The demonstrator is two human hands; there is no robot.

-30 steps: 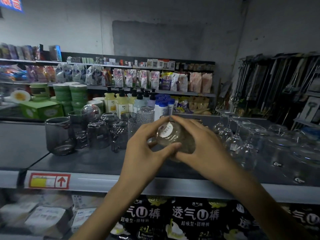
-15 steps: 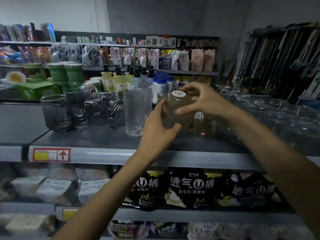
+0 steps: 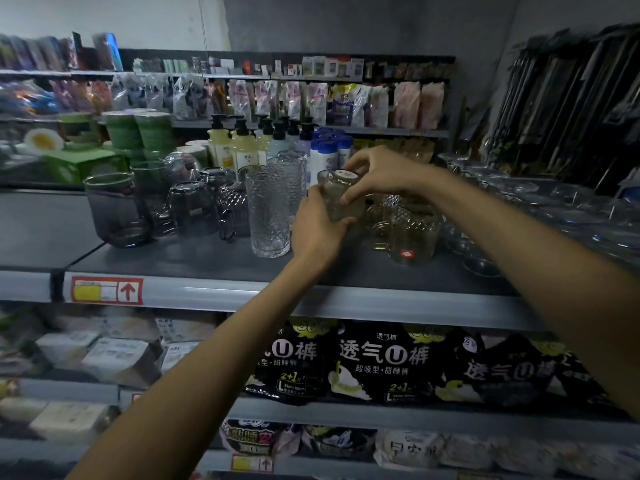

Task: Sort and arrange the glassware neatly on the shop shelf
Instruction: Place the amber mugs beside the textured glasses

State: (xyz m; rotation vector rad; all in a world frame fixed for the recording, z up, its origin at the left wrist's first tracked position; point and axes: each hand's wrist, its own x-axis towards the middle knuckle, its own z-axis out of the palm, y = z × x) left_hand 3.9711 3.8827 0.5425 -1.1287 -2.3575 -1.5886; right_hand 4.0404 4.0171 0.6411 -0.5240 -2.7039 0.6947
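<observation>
While the fingertips [image 3: 343, 201] of the right hand [image 3: 382, 174] are pinching the upturned base and far side of a small glass [image 3: 341, 199], the left hand [image 3: 317, 230] is cupping its near side from below, fingers curled and pressed against the wall, so both hands are gripping 1 piece between them. The glass is being held upside down, a white sticker [image 3: 346, 174] on its base facing up, and it is hanging above the shelf [image 3: 194, 261], just right of a tall tumbler [image 3: 269, 211] with a hammered texture and just left of a patterned mug [image 3: 412, 233] with a red label. Whether its rim is resting on another glass beneath is hidden by the left hand. Outward from there, 2 tumblers are standing 1 behind the other, dark smoked glasses [image 3: 145, 202] are clustering at the left, and clear bowls and stemware [image 3: 519, 199] are spreading to the right, blurred. The step in hand seems to be placing this glass among its kind. The next move is likely calling for a slow, level descent into the gap between tumbler and mug, the left hand sliding clear before the rim is meeting the shelf, since neighbours are crowding both sides and a knock could be toppling the tall tumbler.
</observation>
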